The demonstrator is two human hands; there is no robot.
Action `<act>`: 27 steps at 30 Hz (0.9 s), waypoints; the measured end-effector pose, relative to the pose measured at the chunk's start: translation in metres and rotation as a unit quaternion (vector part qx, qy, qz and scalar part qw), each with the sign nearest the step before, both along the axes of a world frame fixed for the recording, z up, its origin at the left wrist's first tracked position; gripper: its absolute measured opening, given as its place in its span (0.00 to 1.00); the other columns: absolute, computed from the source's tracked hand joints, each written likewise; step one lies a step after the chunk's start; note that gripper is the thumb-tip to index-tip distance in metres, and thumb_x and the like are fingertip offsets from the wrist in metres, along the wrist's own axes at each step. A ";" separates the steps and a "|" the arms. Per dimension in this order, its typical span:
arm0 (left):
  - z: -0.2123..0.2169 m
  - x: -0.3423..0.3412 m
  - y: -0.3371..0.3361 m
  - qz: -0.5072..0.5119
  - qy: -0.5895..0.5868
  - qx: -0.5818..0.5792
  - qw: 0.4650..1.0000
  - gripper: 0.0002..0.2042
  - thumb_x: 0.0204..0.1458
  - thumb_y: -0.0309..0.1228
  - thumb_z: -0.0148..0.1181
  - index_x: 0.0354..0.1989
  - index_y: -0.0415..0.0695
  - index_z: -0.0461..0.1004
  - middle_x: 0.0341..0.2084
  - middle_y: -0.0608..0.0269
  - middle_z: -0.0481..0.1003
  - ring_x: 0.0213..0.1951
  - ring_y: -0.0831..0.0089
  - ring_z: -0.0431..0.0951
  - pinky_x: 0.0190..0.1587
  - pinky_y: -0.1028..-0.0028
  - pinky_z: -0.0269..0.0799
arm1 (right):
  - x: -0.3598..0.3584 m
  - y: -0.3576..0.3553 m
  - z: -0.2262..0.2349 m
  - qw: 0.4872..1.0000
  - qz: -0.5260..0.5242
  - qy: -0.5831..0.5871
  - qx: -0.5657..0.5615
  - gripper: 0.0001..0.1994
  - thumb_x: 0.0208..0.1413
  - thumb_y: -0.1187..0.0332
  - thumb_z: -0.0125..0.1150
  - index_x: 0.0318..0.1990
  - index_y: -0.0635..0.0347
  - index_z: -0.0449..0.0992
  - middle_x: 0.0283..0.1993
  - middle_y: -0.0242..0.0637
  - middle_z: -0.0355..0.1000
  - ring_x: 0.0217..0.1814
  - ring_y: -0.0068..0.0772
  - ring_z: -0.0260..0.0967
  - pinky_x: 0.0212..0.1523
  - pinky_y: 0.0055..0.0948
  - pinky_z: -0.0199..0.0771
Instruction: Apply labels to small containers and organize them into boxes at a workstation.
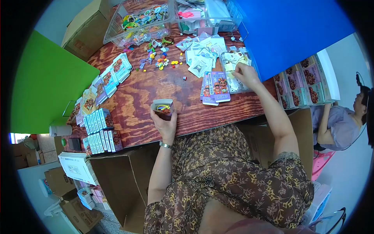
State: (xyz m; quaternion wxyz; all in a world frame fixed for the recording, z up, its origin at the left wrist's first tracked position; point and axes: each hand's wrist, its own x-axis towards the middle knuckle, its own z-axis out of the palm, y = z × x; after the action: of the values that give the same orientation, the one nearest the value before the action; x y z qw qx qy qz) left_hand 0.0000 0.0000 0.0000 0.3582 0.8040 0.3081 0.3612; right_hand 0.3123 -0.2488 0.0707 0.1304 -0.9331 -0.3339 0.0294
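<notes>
Progress is judged partial: small open box [162, 108] is clasped in left hand [165, 124]; right hand [246, 74], grip closed on nothing discernible, is reaching into clear plastic tray [233, 84]; finished boxes [99, 130] are stacked on tabletop [156, 85].

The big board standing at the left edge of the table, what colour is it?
Plain bright green board, best seen in the head view.

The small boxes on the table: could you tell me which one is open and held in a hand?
The small open box near the table's front edge, in the left hand, with coloured pieces inside. The box stacks at the left are closed and untouched.
</notes>
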 end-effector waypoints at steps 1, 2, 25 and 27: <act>0.001 0.000 0.000 0.001 -0.001 0.005 1.000 0.46 0.45 0.34 0.77 0.69 0.34 0.53 0.61 0.43 0.65 0.61 0.53 0.70 0.62 0.61 0.67 | 0.003 -0.004 0.002 0.994 -0.010 0.091 0.058 0.12 0.55 0.64 0.69 0.41 0.60 0.76 0.34 0.37 0.79 0.37 0.35 0.78 0.39 0.39 0.75; 0.002 0.000 0.001 0.003 -0.003 0.010 1.000 0.46 0.45 0.33 0.77 0.68 0.33 0.53 0.60 0.42 0.66 0.60 0.53 0.70 0.61 0.60 0.68 | 0.005 -0.007 0.003 0.977 -0.021 0.180 0.116 0.13 0.53 0.66 0.70 0.41 0.60 0.75 0.29 0.36 0.78 0.32 0.35 0.77 0.35 0.39 0.75; 0.000 0.002 -0.001 0.001 -0.012 0.009 1.000 0.45 0.45 0.31 0.77 0.68 0.34 0.53 0.59 0.44 0.67 0.59 0.56 0.71 0.61 0.63 0.68 | -0.008 0.000 -0.007 0.981 0.146 0.054 -0.117 0.19 0.51 0.63 0.69 0.51 0.45 0.73 0.49 0.38 0.73 0.52 0.47 0.75 0.49 0.45 0.76; -0.001 0.002 0.000 -0.001 -0.015 0.011 1.000 0.45 0.45 0.31 0.77 0.68 0.34 0.53 0.59 0.44 0.67 0.59 0.56 0.71 0.61 0.63 0.68 | -0.009 0.001 -0.005 0.980 0.154 0.043 -0.116 0.19 0.52 0.63 0.69 0.51 0.44 0.74 0.47 0.38 0.73 0.51 0.47 0.75 0.49 0.45 0.77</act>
State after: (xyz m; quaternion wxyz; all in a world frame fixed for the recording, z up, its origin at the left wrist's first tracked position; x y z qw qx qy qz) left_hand 0.0019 0.0000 -0.0009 0.3540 0.8025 0.2982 0.3765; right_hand 0.3032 -0.2478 0.0656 0.0293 -0.8770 -0.4621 0.1283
